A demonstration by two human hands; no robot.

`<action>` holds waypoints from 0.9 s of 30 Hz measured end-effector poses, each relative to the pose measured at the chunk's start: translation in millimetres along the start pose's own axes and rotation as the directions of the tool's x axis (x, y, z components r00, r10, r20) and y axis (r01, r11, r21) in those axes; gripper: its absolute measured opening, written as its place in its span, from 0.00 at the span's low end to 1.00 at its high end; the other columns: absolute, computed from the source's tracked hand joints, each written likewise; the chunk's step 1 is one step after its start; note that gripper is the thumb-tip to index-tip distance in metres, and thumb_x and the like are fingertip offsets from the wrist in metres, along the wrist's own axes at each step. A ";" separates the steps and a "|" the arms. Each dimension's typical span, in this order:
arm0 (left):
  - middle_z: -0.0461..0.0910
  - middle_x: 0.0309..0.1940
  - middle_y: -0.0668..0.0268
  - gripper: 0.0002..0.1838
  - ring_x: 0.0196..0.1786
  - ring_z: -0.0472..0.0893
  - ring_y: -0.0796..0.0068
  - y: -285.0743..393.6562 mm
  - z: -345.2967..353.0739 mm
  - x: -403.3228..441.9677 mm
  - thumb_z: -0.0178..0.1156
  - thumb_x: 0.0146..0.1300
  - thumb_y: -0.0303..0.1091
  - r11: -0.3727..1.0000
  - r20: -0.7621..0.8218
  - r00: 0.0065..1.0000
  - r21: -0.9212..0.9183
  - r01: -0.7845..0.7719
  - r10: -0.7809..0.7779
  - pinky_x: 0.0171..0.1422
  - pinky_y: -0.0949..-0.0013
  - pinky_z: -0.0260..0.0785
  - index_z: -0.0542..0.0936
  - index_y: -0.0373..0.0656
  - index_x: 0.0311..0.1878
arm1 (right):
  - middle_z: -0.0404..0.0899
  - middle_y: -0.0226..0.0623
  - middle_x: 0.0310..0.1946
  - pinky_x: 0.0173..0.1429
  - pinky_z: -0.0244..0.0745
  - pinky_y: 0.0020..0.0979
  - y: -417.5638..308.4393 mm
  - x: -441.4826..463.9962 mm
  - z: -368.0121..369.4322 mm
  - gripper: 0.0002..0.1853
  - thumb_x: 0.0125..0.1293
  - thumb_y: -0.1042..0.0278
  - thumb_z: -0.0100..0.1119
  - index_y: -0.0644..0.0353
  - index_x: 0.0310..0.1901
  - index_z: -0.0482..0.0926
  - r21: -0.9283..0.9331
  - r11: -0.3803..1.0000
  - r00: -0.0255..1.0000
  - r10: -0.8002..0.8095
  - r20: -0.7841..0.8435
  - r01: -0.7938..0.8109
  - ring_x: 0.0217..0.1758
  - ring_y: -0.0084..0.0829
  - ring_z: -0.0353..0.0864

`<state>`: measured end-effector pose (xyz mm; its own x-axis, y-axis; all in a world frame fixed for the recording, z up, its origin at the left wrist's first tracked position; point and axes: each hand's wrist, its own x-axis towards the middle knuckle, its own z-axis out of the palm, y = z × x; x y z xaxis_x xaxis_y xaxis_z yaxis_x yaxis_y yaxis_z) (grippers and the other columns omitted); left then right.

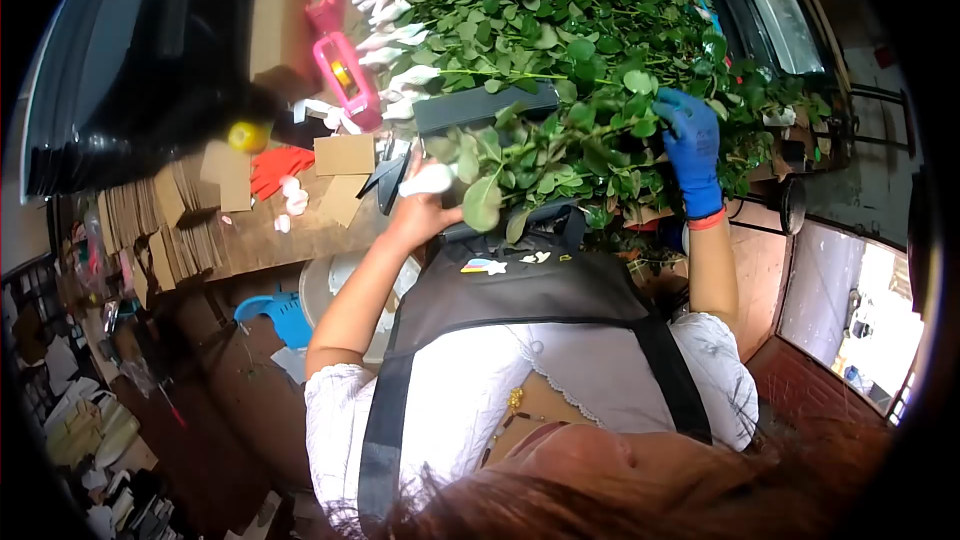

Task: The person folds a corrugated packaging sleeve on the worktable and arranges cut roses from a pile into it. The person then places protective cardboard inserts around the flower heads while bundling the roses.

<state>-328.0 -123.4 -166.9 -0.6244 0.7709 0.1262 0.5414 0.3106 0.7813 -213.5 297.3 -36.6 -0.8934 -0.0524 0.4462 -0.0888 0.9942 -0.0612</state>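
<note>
A white-headed rose (428, 180) with a leafy stem lies across in front of my chest. My left hand (425, 214), bare, is closed around the rose just below its pale head. My right hand (692, 138), in a blue glove with an orange cuff, has its fingers curled on leafy stems at the other end; foliage partly hides the fingertips. Beyond the hands spreads a thick layer of green leafy stems (560, 10), with pale wrapped heads (385, 35) lined up along its left side. A dark grey block (480, 108) lies beside the held rose.
Pink tape dispensers (348, 80) stand left of the flowers. On the wooden table (270, 248) are cardboard pieces (344, 155), an orange-red glove (277, 170), scissors-like dark blades (385, 180) and loose petals (294, 196). Cardboard stacks (150, 205) line the left. A blue plastic item (278, 316) is below.
</note>
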 end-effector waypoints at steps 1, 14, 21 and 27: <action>0.81 0.52 0.56 0.42 0.61 0.79 0.56 -0.7 0.1 1.7 0.82 0.41 0.46 0.989 -0.072 0.994 0.129 -0.075 0.085 0.84 0.42 0.45 0.78 0.42 0.61 | 0.85 0.34 0.48 0.52 0.78 0.43 2.6 -12.8 5.6 0.19 0.47 0.83 0.62 0.54 0.42 0.84 -0.022 1.000 0.999 -0.005 0.053 0.006 0.50 0.45 0.83; 0.85 0.55 0.62 0.31 0.73 0.70 0.54 12.4 0.8 1.0 0.74 0.51 0.52 0.985 0.036 0.997 0.162 -0.068 0.063 0.80 0.37 0.45 0.85 0.53 0.59 | 0.83 0.39 0.50 0.54 0.77 0.44 -5.2 -97.4 50.1 0.16 0.57 0.74 0.60 0.48 0.47 0.84 -0.323 0.930 0.917 0.274 0.289 -0.176 0.51 0.44 0.82; 0.80 0.45 0.66 0.21 0.58 0.75 0.57 42.4 -21.2 10.3 0.71 0.58 0.44 0.924 0.061 0.988 0.351 -0.153 0.141 0.73 0.44 0.58 0.86 0.57 0.57 | 0.84 0.38 0.51 0.58 0.78 0.43 -19.9 -28.7 -22.9 0.18 0.66 0.61 0.59 0.44 0.57 0.82 -0.199 0.856 0.691 0.505 0.517 -0.477 0.53 0.43 0.83; 0.80 0.38 0.59 0.18 0.43 0.79 0.53 52.4 -19.3 20.1 0.69 0.59 0.30 0.970 0.122 0.989 0.217 -0.106 0.081 0.49 0.56 0.71 0.82 0.45 0.54 | 0.86 0.37 0.44 0.54 0.80 0.43 -34.1 28.3 68.1 0.20 0.62 0.62 0.62 0.48 0.56 0.80 -0.146 0.936 0.810 0.352 0.469 -0.322 0.47 0.45 0.85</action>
<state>-323.1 -102.4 -111.5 -0.5051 0.8555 0.1140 0.7142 0.3401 0.6118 -265.8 255.5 -82.7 -0.9616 0.2631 -0.0787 0.2686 0.9607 -0.0700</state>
